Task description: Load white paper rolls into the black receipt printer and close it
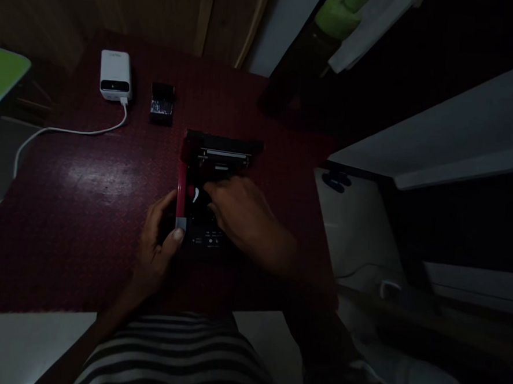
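A red and black device that looks like a small label printer [181, 193] lies in front of me, its lid tipped back and its inside exposed. My left hand [155, 244] grips its left side, the thumb on the grey front corner and the fingers along the outer wall. Inside the open body is my right hand [238, 208], fingers curled together over the dark cavity; whatever they hold is hidden. Left of the right fingertips, a small pale curved piece [196, 195] shows inside. Small light buttons [210, 241] mark the front panel.
The printer rests on a dark red patterned table [94, 217]. Beyond it stand a white power bank [115, 70] with a plugged-in white cable [81, 132] and a small black shiny object [161, 106]. A green-capped bottle [336, 17] is at the back right. The light is dim.
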Tool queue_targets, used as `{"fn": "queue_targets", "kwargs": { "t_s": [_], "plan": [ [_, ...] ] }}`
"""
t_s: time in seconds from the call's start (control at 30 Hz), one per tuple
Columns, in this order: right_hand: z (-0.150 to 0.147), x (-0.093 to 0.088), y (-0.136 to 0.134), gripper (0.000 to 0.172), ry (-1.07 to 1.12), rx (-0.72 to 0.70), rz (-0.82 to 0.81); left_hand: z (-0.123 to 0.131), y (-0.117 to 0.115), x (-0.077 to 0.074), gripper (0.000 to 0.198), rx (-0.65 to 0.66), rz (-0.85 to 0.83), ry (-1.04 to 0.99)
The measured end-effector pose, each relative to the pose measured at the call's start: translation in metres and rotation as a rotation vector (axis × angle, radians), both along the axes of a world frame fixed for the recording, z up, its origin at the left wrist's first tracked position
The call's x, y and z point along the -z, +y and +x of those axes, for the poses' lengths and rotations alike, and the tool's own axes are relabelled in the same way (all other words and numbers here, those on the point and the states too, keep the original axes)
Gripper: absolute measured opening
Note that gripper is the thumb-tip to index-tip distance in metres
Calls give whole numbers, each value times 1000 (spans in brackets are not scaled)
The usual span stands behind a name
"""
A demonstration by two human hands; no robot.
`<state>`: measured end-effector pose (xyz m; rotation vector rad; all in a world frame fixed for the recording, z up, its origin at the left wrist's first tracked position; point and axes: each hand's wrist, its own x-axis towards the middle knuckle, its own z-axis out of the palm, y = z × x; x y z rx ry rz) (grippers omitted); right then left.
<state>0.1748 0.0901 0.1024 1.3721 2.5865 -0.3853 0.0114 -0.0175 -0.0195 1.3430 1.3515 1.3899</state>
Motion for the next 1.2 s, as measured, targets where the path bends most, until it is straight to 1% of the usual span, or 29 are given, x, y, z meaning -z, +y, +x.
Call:
{"fn": "queue_targets", "kwargs": {
  "t_s": [0.13, 0.27, 0.33, 0.4, 0.47, 0.57, 0.63, 0.73, 0.83, 0.93, 1.0, 1.07, 1.1, 1.13, 1.2],
  "plan": [
    [-3, 6, 12, 30, -4, 52, -138, -1, 0, -1, 60, 7, -42, -1],
    [0, 12, 16, 29, 27, 63, -178, -1, -1, -1, 61, -4, -25, 7],
    [5, 17, 16, 30, 108, 59, -198, 0, -1, -1, 62, -5, -33, 2],
    [13, 21, 15, 32, 242, 50, -225, 0, 0, -1, 62, -1, -40, -1],
    [23, 23, 13, 35, 394, 16, -214, -1, 1, -1, 62, -2, -37, -8],
    [39, 22, 6, 38, 594, -100, -163, -2, 0, -5, 61, -1, -48, -3],
    [47, 19, 0, 31, 664, -170, -158, -4, 0, -11, 59, 2, -75, -4],
    [53, 18, -7, 21, 694, -201, -156, -6, 5, -24, 59, -38, -126, -26],
    [54, 20, -11, 19, 742, -196, -142, -11, 27, -40, 60, -100, -123, -5],
    [56, 24, -12, 18, 806, -184, -112, -15, 65, -52, 63, -109, -26, 2],
    [58, 28, -14, 17, 842, -173, -67, -15, 94, -59, 66, -92, 44, -18],
    [58, 33, -17, 18, 867, -158, 5, -12, 116, -65, 61, -77, 46, -29],
    [58, 36, -20, 18, 883, -154, 57, -9, 124, -67, 60, -77, 43, -40],
    [56, 39, -24, 20, 902, -148, 121, -7, 129, -69, 59, -78, 34, -52],
    [51, 46, -35, 23, 911, -103, 280, -1, 129, -71, 54, -107, 37, -79]
  ]
}}
